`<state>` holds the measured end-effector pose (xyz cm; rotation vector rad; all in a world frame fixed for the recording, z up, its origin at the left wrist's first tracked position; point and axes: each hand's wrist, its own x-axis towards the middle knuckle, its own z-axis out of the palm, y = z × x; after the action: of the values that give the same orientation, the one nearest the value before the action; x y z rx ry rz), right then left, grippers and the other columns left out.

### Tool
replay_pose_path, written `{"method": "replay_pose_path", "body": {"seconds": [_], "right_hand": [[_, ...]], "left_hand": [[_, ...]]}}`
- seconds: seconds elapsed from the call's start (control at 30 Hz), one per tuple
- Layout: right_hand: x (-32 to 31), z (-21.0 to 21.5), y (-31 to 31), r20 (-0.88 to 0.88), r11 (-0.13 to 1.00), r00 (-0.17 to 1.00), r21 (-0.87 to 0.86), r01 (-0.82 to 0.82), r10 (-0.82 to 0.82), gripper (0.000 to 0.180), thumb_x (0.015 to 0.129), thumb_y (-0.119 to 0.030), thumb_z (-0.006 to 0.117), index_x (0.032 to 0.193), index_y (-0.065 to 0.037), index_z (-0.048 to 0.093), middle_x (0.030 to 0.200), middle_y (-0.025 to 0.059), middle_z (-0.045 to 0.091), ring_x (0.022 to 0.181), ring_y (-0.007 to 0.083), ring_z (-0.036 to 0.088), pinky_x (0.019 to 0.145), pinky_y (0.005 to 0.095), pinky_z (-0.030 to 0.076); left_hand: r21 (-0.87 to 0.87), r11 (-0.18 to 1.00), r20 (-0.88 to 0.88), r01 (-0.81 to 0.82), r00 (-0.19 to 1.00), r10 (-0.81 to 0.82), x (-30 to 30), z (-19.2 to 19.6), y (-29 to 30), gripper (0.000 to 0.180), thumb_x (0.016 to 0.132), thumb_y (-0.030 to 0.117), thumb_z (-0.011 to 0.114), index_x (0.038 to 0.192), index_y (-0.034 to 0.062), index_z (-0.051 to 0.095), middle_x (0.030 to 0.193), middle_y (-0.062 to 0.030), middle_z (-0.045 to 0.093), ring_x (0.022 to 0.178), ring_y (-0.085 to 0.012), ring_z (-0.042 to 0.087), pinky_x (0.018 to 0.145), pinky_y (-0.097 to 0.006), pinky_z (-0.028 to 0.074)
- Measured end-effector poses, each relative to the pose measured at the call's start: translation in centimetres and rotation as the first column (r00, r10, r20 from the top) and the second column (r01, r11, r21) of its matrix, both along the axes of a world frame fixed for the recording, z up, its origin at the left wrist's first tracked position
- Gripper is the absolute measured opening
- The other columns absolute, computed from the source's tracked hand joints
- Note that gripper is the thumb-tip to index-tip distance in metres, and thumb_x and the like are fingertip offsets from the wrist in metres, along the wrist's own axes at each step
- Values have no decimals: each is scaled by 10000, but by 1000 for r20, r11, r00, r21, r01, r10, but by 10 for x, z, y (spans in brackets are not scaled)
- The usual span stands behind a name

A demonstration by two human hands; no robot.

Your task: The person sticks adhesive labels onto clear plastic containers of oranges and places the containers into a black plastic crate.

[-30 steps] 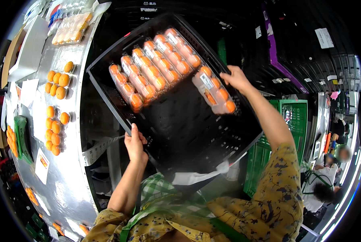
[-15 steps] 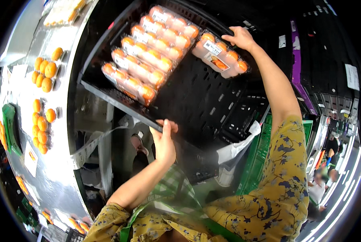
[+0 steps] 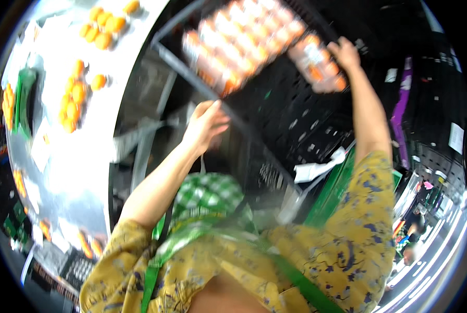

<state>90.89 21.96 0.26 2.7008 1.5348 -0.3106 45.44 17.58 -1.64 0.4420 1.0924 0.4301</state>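
A black plastic crate [image 3: 182, 70] lies tilted ahead of me, its picture smeared by motion. Several clear packs of orange fruit [image 3: 246, 44] stand side by side in its left part. One more such pack [image 3: 317, 62] sits apart at the right side. My left hand [image 3: 206, 126] is by the near rim, fingers loosely apart, the fingertips close to the edge and nothing held. At the far right, my right hand [image 3: 346, 53] is closed over the crate's side beside the single pack; its fingertips are blurred.
On the left runs a shiny metal table [image 3: 87, 172] with groups of loose orange fruit [image 3: 71, 101] and a green object [image 3: 26, 99]. A green crate [image 3: 330, 190] and a white sheet [image 3: 319, 169] are at the right. Black crates with a purple strip [image 3: 400, 115] stand beyond.
The crate and packs now appear higher and further right in view, with more blur. My left hand has loosened from the near rim; my right hand stays at the crate's side.
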Motion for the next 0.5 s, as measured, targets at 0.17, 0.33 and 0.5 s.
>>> {"method": "replay_pose_path", "body": {"seconds": [0.17, 0.33, 0.5], "right_hand": [[-26, -13, -11, -1, 983, 983, -12, 183, -183, 340, 778, -346, 639, 998, -96, 570, 1044, 156, 615, 1006, 325, 572, 851, 416, 464], [-32, 10, -5, -98, 958, 954, -85, 275, -282, 449, 782, -334, 648, 1158, -103, 565, 1092, 141, 607, 1039, 291, 563, 862, 389, 458], [-23, 9, -15, -77, 954, 952, -7, 298, -298, 486, 731, -466, 653, 1063, -113, 629, 997, 142, 640, 963, 302, 595, 804, 405, 479]], "left_hand": [[-71, 961, -185, 268, 943, -277, -12, -7, 35, 643, 793, 490, 624, 1229, 126, 323, 961, -120, 514, 726, -248, 589, 572, -402, 538], [-123, 983, -236, 136, 958, -162, -4, -6, 85, 546, 801, 384, 621, 1185, 76, 384, 962, -131, 519, 747, -283, 582, 604, -454, 545], [-147, 980, -300, 134, 938, -173, 6, -11, 93, 306, 742, 136, 576, 985, -6, 457, 820, -106, 564, 661, -262, 595, 581, -408, 537]]}}
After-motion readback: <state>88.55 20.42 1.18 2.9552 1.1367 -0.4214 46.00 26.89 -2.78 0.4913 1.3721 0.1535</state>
